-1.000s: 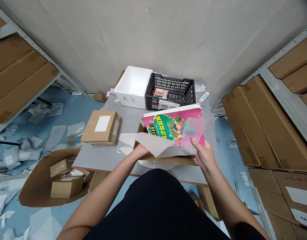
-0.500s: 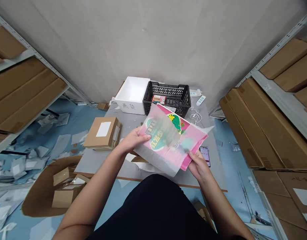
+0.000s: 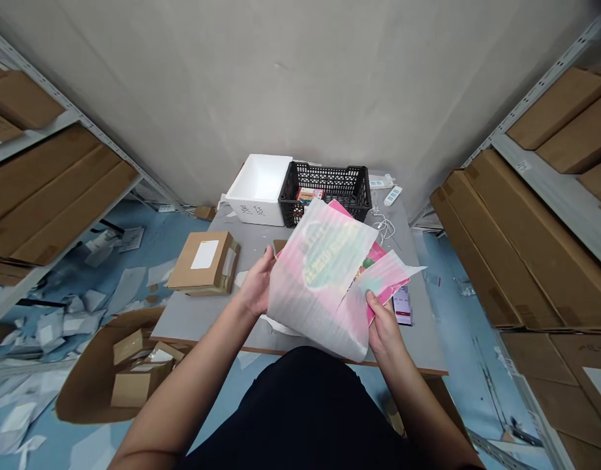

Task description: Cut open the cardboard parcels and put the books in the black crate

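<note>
Above the table I hold a flat pink printed package [image 3: 391,292], mostly covered by a thin white see-through wrapping sheet [image 3: 320,313]. A green patch and yellow lettering show faintly through the sheet. The sheet is split towards the right, with a pointed flap sticking out. My left hand [image 3: 258,285] is closed at the left edge, its thumb up and its other fingers hidden behind the package. My right hand [image 3: 384,326] pinches the lower right part, thumb on top of the sheet. Some white material lies on the table underneath, largely hidden.
At the back of the table stand a white foam box [image 3: 258,189] and a black crate [image 3: 329,171] with small boxes inside. A labelled carton [image 3: 202,261] sits left, a phone [image 3: 402,305] right. A large carton [image 3: 85,385] of boxes is left below; loaded shelves flank both sides.
The white sheet now covers more of the package's face, and a split shows in it. My left hand has shifted to the left edge with its thumb raised. The right hand stays at its corner.
</note>
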Motion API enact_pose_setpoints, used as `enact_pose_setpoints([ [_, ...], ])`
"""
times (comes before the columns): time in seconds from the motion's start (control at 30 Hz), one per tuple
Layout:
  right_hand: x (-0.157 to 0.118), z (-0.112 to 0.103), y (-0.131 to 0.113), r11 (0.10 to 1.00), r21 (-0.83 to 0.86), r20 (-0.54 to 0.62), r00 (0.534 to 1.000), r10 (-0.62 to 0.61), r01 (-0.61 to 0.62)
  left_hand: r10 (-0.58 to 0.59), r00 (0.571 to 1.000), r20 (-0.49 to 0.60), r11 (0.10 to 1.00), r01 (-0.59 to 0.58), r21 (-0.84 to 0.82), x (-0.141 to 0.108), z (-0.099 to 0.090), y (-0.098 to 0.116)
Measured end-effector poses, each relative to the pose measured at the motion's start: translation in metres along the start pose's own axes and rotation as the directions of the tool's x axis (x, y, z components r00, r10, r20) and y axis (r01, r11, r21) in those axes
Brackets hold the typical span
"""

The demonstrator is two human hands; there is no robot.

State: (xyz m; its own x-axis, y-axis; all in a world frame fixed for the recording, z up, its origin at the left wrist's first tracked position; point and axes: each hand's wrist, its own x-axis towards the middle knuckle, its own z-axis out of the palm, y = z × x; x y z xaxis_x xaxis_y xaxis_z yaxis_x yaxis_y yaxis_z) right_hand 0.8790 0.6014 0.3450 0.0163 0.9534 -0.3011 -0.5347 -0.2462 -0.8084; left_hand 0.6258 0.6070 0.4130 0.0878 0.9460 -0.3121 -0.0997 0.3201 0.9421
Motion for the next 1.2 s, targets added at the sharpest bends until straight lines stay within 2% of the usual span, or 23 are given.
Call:
enact_pose_setpoints([
  [0.17,-0.002,-0.004,0.002,0.999,0.024,0.002,1.0,0.023,-0.023,0.019,0.999,0.048,0.998,-0.016,-0.062,0.001,0.011,-0.016],
  [0.27,-0.006,-0.002,0.005,1.0,-0.021,-0.007,1.0,0.011,-0.011,0.045,0.995,0.084,0.996,-0.039,-0.075,-0.001,0.019,-0.023],
  [0.33,-0.01,0.001,0.008,0.999,-0.039,-0.016,1.0,0.005,-0.006,0.063,0.998,0.03,0.996,-0.06,-0.072,-0.002,0.024,-0.025],
  [0.4,-0.013,0.007,0.011,0.996,-0.012,0.005,0.996,0.093,-0.093,0.079,0.994,-0.079,0.992,-0.085,-0.088,-0.001,0.027,-0.027],
  [0.5,-0.022,0.015,0.02,0.951,0.051,0.162,0.942,0.293,-0.305,0.11,0.974,-0.198,0.982,-0.137,-0.127,0.002,0.026,-0.029],
  [0.57,-0.031,0.018,0.029,0.919,0.06,0.291,0.888,0.357,-0.389,0.164,0.962,-0.217,0.969,-0.198,-0.146,0.004,0.024,-0.029],
  [0.63,-0.042,0.022,0.039,0.889,0.049,0.371,0.835,0.407,-0.455,0.225,0.948,-0.223,0.948,-0.266,-0.176,0.006,0.022,-0.03],
  [0.73,-0.059,0.029,0.051,0.839,-0.005,0.399,0.768,0.501,-0.544,0.297,0.923,-0.243,0.918,-0.346,-0.192,0.007,0.019,-0.034],
  [0.9,-0.077,0.043,0.05,0.806,-0.131,0.369,0.726,0.581,-0.578,0.348,0.911,-0.222,0.917,-0.38,-0.122,0.007,0.016,-0.046],
  [0.93,-0.079,0.043,0.047,0.813,-0.143,0.363,0.734,0.574,-0.565,0.341,0.915,-0.215,0.919,-0.373,-0.128,0.007,0.016,-0.048],
  [1.0,-0.082,0.039,0.04,0.858,-0.131,0.311,0.801,0.512,-0.498,0.326,0.923,-0.205,0.92,-0.359,-0.155,0.008,0.016,-0.05],
  [1.1,-0.085,0.023,0.029,0.938,-0.064,0.113,0.932,0.345,-0.34,0.311,0.933,-0.179,0.915,-0.345,-0.208,0.008,0.015,-0.051],
  [1.13,-0.086,0.016,0.026,0.957,-0.043,0.036,0.957,0.287,-0.286,0.305,0.939,-0.163,0.916,-0.336,-0.221,0.008,0.015,-0.05],
  [1.2,-0.088,0.002,0.019,0.982,-0.023,-0.105,0.977,0.183,-0.187,0.285,0.95,-0.129,0.921,-0.308,-0.237,0.008,0.013,-0.049],
])
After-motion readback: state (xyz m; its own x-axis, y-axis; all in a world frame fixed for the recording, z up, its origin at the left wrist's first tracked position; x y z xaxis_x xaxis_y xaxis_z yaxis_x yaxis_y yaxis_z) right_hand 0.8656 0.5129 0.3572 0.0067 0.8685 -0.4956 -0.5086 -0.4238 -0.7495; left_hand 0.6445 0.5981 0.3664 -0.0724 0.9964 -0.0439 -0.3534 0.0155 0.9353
